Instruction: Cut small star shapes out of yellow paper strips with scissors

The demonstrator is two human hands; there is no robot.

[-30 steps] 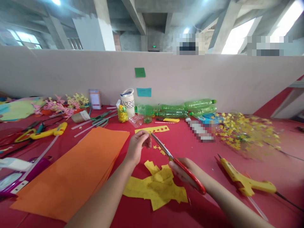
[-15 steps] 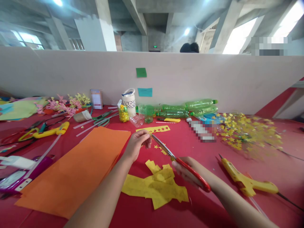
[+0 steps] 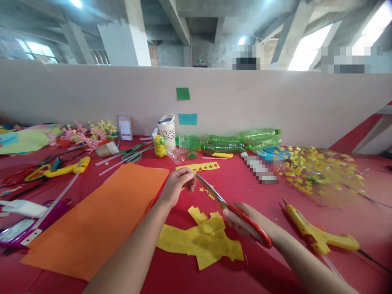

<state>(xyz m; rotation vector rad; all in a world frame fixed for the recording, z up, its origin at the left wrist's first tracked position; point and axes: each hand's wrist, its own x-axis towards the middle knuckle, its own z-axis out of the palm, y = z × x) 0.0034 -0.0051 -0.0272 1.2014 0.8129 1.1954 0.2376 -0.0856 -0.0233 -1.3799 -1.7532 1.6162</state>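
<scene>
The left hand (image 3: 180, 183), its grip pinched around a tiny yellow piece (image 3: 194, 172), meets the blade tips of the red-handled scissors (image 3: 225, 203), which the right hand (image 3: 243, 222) grips at its four o'clock. Yellow scraps (image 3: 206, 237) lie on the red surface (image 3: 263, 269) at six o'clock, the star-punched strip (image 3: 202, 166) just beyond the fingers at twelve, and a yellow glue gun (image 3: 318, 237) at four.

red-handled scissors (image 3: 249, 221) slant above the table (image 3: 171, 278), blades nearly closed; tiny yellow piece (image 3: 194, 172) at their tips
</scene>
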